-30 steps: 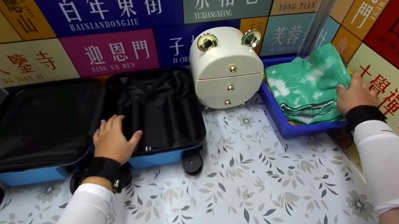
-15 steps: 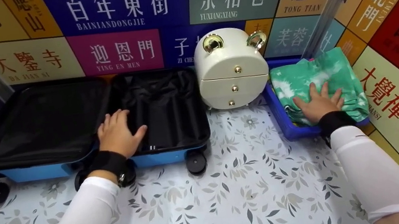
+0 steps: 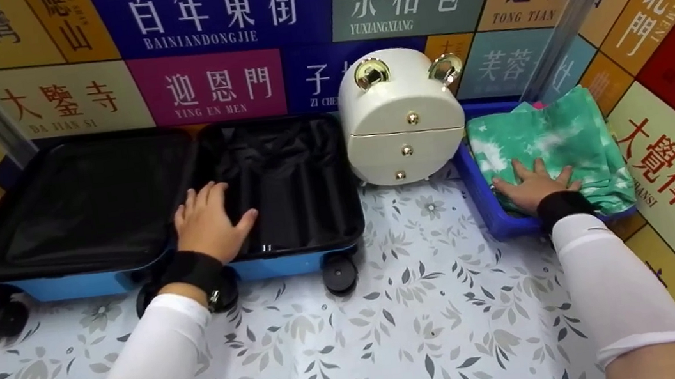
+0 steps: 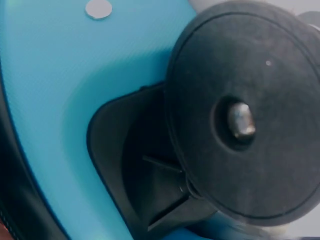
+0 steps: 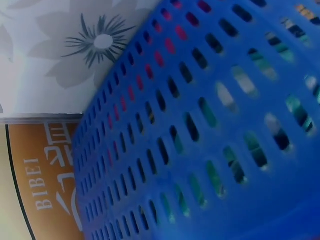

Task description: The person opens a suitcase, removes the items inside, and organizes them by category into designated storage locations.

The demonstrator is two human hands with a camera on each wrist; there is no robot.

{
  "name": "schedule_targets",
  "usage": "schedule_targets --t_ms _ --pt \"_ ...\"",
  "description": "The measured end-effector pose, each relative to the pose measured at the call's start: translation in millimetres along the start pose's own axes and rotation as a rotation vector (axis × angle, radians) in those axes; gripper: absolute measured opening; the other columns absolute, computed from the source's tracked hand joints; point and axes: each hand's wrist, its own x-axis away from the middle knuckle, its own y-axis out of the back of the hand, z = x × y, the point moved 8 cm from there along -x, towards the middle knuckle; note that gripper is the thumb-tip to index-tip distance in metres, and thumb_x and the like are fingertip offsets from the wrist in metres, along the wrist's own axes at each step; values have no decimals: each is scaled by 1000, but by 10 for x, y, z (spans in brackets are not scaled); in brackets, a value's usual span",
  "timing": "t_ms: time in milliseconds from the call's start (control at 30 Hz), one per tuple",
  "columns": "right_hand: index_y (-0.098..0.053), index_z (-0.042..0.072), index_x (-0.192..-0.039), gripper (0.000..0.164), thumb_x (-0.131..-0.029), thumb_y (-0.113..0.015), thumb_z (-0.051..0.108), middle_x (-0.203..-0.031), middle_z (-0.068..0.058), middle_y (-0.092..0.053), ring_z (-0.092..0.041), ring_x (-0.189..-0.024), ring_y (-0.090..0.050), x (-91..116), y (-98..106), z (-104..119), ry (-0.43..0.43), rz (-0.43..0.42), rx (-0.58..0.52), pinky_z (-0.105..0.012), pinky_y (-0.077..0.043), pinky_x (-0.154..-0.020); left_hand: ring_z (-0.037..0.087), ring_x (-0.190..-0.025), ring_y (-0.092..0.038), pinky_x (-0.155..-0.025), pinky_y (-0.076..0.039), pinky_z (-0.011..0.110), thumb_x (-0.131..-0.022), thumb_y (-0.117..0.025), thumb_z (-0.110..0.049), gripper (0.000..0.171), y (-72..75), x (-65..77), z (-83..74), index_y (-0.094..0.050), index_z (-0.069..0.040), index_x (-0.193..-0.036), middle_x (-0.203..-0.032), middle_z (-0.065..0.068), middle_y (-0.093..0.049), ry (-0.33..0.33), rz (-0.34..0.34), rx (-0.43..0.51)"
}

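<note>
An open suitcase (image 3: 284, 176) with a black lining and blue shell lies spread at the left of the head view. Over its middle hinge side, my left hand (image 3: 210, 224) rests with fingers spread, holding nothing. At the right, folded green-and-white tie-dye cloth (image 3: 562, 133) fills a blue slotted basket (image 3: 498, 215). My right hand (image 3: 533, 186) lies with spread fingers on the cloth's front part. In the left wrist view a black suitcase wheel (image 4: 280, 150) shows close up beside the blue shell. The right wrist view shows the slotted wall of the basket (image 5: 200, 165).
Between suitcase and basket stands a white rounded drawer box (image 3: 405, 136) with gold knobs and gold ears. A printed wall panel (image 3: 222, 88) runs behind everything and another borders the right side. The surface (image 3: 381, 332) has a floral pattern.
My right hand has moved left from the cloth's right edge onto its front part, its fingers now spread. The cloth's raised corner lies lower. My left hand stays at the suitcase.
</note>
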Motion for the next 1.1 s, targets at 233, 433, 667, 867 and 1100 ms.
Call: schedule_targets --t_ms 233,433,667,867,1100 --pt "1 16 -170 114 -89 -25 93 -166 -35 22 -73 -134 39 -38 -73 -23 0 9 -10 -90 20 -103 53 -158 -21 -125 -15 72 -99 -67 -51 76 2 18 20 -45 -7 -156 -167 22 -38 -2 -5 5" --pt "0 14 -170 109 -94 -25 88 -167 -36 20 -75 -136 35 50 -21 15 -10 -17 0 -91 16 -105 53 -158 -22 -125 -15 72 -99 -67 -51 76 -9 20 11 -45 -7 -156 -167 21 -38 -10 -6 3" --pt "-8 10 -170 88 -106 -37 63 -170 -34 13 -74 -143 24 231 106 284 -11 -152 -96 -88 10 -111 52 -158 -22 -125 -15 72 -99 -66 -54 75 9 22 20 -46 -8 -156 -168 21 -38 -6 -4 -13" --pt "-20 11 -169 78 -106 -41 52 -173 -29 3 -69 -151 15 297 166 722 52 -317 -150 -84 7 -116 53 -158 -21 -125 -14 72 -99 -64 -55 76 30 21 12 -46 -10 -157 -168 21 -36 -9 5 -21" --pt "-28 11 -167 81 -103 -53 54 -173 -29 -10 -68 -153 3 342 154 1224 166 -393 -189 -83 -2 -119 54 -159 -18 -125 -14 73 -98 -66 -55 79 51 4 -10 -43 -12 -160 -169 22 -34 -10 23 -49"
